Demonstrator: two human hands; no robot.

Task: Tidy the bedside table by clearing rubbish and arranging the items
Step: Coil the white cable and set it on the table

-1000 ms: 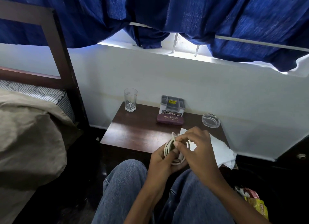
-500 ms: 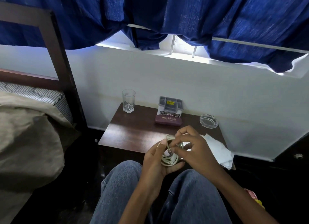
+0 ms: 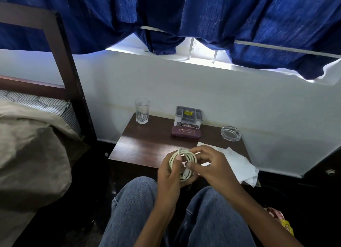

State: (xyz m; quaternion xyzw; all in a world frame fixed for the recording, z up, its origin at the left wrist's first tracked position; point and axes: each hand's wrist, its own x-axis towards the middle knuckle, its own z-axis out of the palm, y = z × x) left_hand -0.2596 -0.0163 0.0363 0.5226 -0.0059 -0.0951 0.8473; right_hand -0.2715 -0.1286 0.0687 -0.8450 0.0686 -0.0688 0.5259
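A person is holding a coiled white cable (image 3: 191, 154) in both hands just above the near edge of the bedside table (image 3: 147, 145), over their knees in blue jeans (image 3: 136, 206). The coil is forming an oval whose long axis is running from the far side down towards the person, and its flat face is turning up to the camera. One connector end (image 3: 185, 175) is lying inside the lower part of the loop and pointing down towards the near left. The left hand (image 3: 169, 176) is gripping the coil's left side, with the thumb pressing across the strands and the fingers curling behind them. The right hand (image 3: 212, 165) is pinching the coil's right side between the thumb and bent fingers.

A clear glass (image 3: 142, 111) is standing upright at the table's far-left corner. Near the middle of the far edge a grey organiser box (image 3: 188, 116) is sitting against the wall. A maroon glasses case (image 3: 186, 132) is lying lengthwise just in front of the box. A glass ashtray (image 3: 230, 133) is sitting near the far-right corner. A crumpled white tissue (image 3: 239, 163) is lying over the near-right corner and hanging past the edge.

The hands are hiding the back of the coil, the cable's other end and part of the tissue. A tan blanket (image 3: 31, 154) is covering the bed at the left, and a blue curtain (image 3: 221, 16) is hanging above. A colourful wrapper (image 3: 276, 217) is showing at the lower right, cut off by the forearm and too dim to make out.
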